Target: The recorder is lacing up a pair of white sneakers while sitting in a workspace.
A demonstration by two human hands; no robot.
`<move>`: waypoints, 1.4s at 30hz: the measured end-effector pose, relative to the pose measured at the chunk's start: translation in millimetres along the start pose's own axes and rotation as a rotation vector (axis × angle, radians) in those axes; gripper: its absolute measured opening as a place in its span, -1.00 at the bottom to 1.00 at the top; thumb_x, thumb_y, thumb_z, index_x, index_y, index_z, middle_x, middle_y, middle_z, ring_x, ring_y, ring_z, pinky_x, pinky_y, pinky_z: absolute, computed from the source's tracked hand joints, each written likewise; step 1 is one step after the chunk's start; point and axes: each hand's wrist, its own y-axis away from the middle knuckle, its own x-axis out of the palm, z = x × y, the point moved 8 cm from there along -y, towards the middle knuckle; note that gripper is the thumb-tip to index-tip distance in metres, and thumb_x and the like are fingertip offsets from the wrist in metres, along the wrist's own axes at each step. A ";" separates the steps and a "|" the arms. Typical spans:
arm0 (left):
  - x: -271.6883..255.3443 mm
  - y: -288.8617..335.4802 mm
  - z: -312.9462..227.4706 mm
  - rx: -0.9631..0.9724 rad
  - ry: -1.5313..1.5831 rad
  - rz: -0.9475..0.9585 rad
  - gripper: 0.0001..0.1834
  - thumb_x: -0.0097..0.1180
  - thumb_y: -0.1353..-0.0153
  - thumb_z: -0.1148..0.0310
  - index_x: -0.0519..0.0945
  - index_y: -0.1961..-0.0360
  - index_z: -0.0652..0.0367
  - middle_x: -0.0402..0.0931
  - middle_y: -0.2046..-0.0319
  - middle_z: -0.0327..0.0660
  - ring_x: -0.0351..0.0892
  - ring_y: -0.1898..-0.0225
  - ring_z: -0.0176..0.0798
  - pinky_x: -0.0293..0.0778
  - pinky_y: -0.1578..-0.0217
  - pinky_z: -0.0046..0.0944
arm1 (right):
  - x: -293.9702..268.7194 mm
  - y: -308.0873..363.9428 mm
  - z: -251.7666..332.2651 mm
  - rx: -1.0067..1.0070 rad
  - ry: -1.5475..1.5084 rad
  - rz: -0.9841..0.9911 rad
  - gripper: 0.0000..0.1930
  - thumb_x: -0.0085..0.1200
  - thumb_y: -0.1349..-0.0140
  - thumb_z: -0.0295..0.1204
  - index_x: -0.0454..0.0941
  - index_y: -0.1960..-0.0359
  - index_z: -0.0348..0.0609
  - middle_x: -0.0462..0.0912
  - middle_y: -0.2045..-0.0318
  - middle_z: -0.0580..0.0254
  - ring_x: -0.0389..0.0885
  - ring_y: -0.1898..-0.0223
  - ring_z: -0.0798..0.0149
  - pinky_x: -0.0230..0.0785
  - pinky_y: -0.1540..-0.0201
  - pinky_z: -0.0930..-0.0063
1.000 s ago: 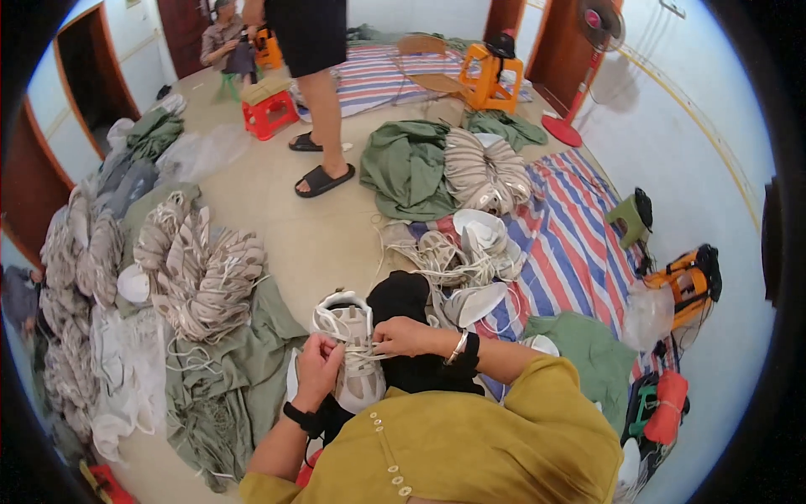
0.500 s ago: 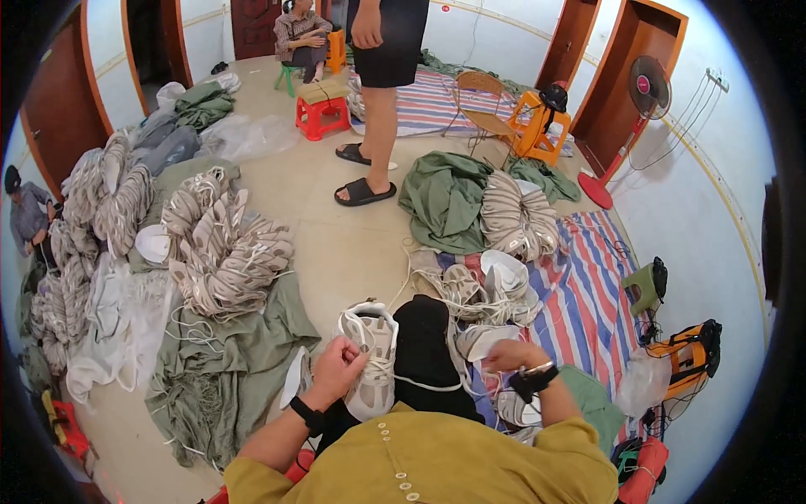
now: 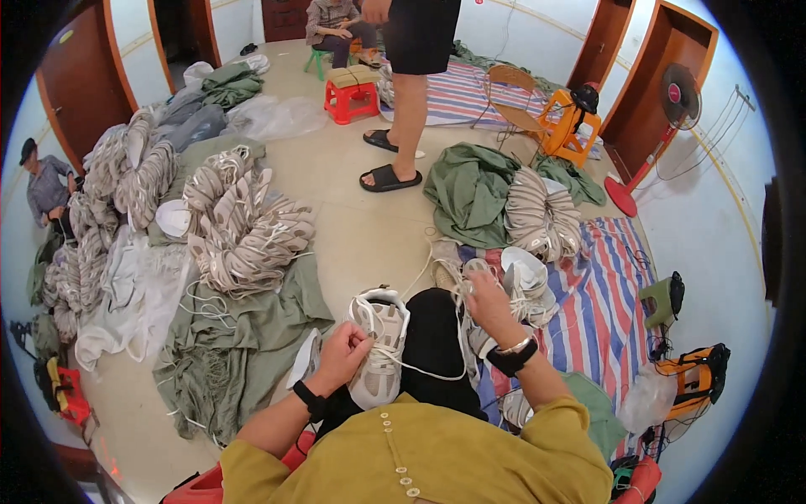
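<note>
A beige and white sneaker (image 3: pixel 375 382) rests on my lap, toe toward me, beside my black-clad right knee. My left hand (image 3: pixel 344 357) is closed in a pinch against the sneaker's left side; what its fingers hold is too small to make out. From the sneaker's eyelets a pale shoelace (image 3: pixel 432 371) loops across my knee and rises to my right hand (image 3: pixel 491 307). That hand is raised to the right of the knee, its fingers closed on the lace. Behind it lie more loose sneaker parts (image 3: pixel 531 290) and white laces.
Bundled shoe uppers (image 3: pixel 252 239) lie on green cloth (image 3: pixel 239 361) at left; another bundle (image 3: pixel 541 214) sits on a striped sheet (image 3: pixel 600 311) at right. A person in black sandals (image 3: pixel 392 178) stands ahead. A red fan (image 3: pixel 625 197) and red stool (image 3: pixel 353 101) stand farther off.
My right hand has moved up and forward from beside the knee, drawing the lace with it. My left hand stays at the sneaker. The view has shifted slightly left.
</note>
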 end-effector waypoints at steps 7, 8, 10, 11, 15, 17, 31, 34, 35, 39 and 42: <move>6.5 0.3 13.6 -0.046 0.033 0.067 -0.83 0.15 -0.10 0.38 0.44 0.37 0.20 0.40 0.53 -0.28 0.37 0.51 -0.41 0.36 0.44 -0.39 | 56.9 34.5 96.3 -0.131 -0.376 0.713 -0.75 0.06 -0.16 -0.28 0.47 0.21 -0.16 0.56 0.30 -0.04 0.55 0.22 -0.04 0.41 0.19 0.19; 6.7 -2.3 18.8 -0.078 0.047 0.080 -0.84 0.14 -0.09 0.38 0.43 0.37 0.18 0.39 0.53 -0.29 0.35 0.52 -0.42 0.34 0.45 -0.40 | 61.3 41.2 100.0 -0.097 -0.441 0.792 -0.75 0.07 -0.15 -0.28 0.47 0.21 -0.16 0.58 0.33 -0.06 0.56 0.23 -0.05 0.41 0.20 0.17; 1.9 -9.6 13.6 -0.029 0.017 0.063 -0.88 0.11 -0.08 0.40 0.43 0.41 0.17 0.33 0.58 -0.32 0.28 0.53 -0.46 0.28 0.48 -0.41 | 63.2 47.4 101.2 -0.080 -0.409 0.830 -0.73 0.05 -0.13 -0.25 0.49 0.24 -0.15 0.60 0.38 -0.08 0.57 0.30 -0.14 0.42 0.29 0.12; 0.8 -11.0 9.7 -0.076 -0.073 0.044 -0.88 0.10 -0.08 0.41 0.43 0.43 0.19 0.30 0.62 -0.33 0.27 0.55 -0.47 0.27 0.51 -0.40 | 59.6 48.8 101.9 -0.246 -0.326 0.760 -0.75 0.08 -0.11 -0.34 0.51 0.20 -0.17 0.59 0.48 0.00 0.59 0.47 0.02 0.42 0.41 0.30; 1.8 -19.3 -2.3 -0.039 0.010 0.149 -0.88 0.09 -0.13 0.42 0.42 0.38 0.21 0.27 0.61 -0.41 0.21 0.54 -0.52 0.23 0.48 -0.48 | 51.5 28.3 74.6 -0.228 -0.357 1.019 -0.87 0.06 -0.07 -0.39 0.58 0.36 -0.10 0.61 0.41 0.06 0.57 0.35 -0.05 0.42 0.32 0.17; 5.8 -21.3 3.1 -0.050 0.016 0.153 -0.88 0.09 -0.14 0.41 0.42 0.38 0.20 0.27 0.60 -0.41 0.21 0.54 -0.52 0.23 0.49 -0.48 | 39.7 -1.0 68.6 -0.230 -0.307 0.655 -0.85 0.07 -0.08 -0.38 0.58 0.33 -0.11 0.60 0.43 0.09 0.57 0.33 -0.01 0.41 0.30 0.23; 0.4 -8.1 14.3 0.007 -0.089 0.110 -0.71 -0.09 -0.26 0.15 0.42 0.30 0.20 0.48 0.49 -0.01 0.48 0.49 0.03 0.38 0.42 -0.08 | 84.0 22.1 141.0 -0.178 -0.641 0.649 -0.85 0.14 -0.11 -0.41 0.53 0.33 -0.21 0.58 0.50 0.14 0.55 0.48 0.25 0.41 0.36 0.42; -9.1 -14.9 39.4 -0.195 0.399 -0.062 -0.74 -0.16 -0.28 0.23 0.43 0.35 0.21 0.40 0.52 -0.17 0.40 0.47 -0.28 0.36 0.44 -0.29 | 61.2 3.4 193.7 -0.275 -0.752 0.432 -0.82 0.18 -0.07 -0.49 0.52 0.28 -0.18 0.51 0.41 0.19 0.49 0.38 0.27 0.37 0.33 0.45; -13.3 -15.7 34.1 -0.199 0.400 -0.059 -0.74 -0.16 -0.28 0.23 0.43 0.35 0.21 0.40 0.52 -0.17 0.40 0.47 -0.28 0.36 0.44 -0.29 | 57.7 -2.3 212.7 -0.301 -0.821 0.404 -0.82 0.18 -0.07 -0.50 0.51 0.27 -0.16 0.49 0.37 0.18 0.47 0.34 0.26 0.36 0.31 0.44; -57.4 -18.5 -13.3 0.126 0.429 -0.259 -0.81 -0.12 -0.24 0.29 0.43 0.34 0.20 0.39 0.46 -0.26 0.38 0.41 -0.41 0.36 0.41 -0.37 | 72.8 -16.9 243.4 -0.345 -0.940 0.309 -0.82 0.16 -0.05 -0.53 0.48 0.28 -0.17 0.45 0.34 0.13 0.44 0.30 0.18 0.34 0.29 0.41; -78.5 -16.2 -0.6 0.002 0.405 -0.405 -0.68 -0.11 -0.26 0.12 0.44 0.30 0.20 0.41 0.44 -0.29 0.40 0.40 -0.38 0.37 0.37 -0.38 | 72.2 -16.5 262.5 -0.353 -0.893 0.290 -0.88 0.09 -0.04 -0.60 0.46 0.36 -0.23 0.45 0.35 0.08 0.44 0.25 0.07 0.34 0.21 0.38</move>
